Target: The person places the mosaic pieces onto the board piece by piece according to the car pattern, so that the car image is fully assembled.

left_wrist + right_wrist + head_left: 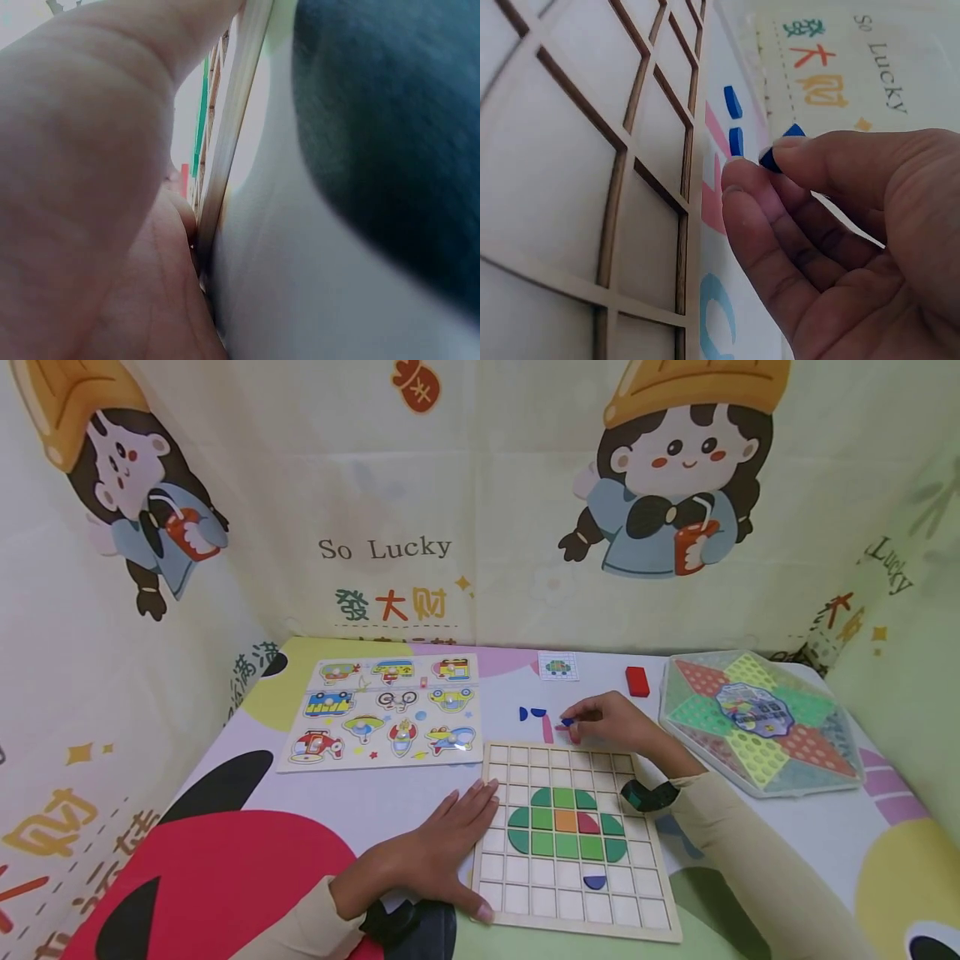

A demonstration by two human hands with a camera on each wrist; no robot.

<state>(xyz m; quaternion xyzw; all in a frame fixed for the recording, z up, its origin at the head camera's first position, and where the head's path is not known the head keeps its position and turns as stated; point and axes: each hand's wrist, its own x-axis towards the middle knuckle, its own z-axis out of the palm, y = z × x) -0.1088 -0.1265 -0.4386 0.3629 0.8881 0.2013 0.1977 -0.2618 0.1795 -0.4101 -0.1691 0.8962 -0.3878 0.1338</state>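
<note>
A wooden grid board (517,893) lies in front of the person, with green, orange and red pieces forming a rounded shape in its middle cells. One blue half-round piece (595,882) sits in a lower cell. The left hand (442,843) rests along the board's left edge, fingers spread and thumb at the near corner. Just beyond the far edge, the right hand (607,720) pinches a small blue piece (771,159) between thumb and fingertip. Two more blue half-round pieces (537,712) lie on the cloth to its left.
A vehicle picture puzzle (382,710) lies at left. At the right is a hexagonal star-patterned game board (757,722). Along the back are a small pattern card (558,667) and a red block (637,682). Printed cloth walls stand behind and at both sides.
</note>
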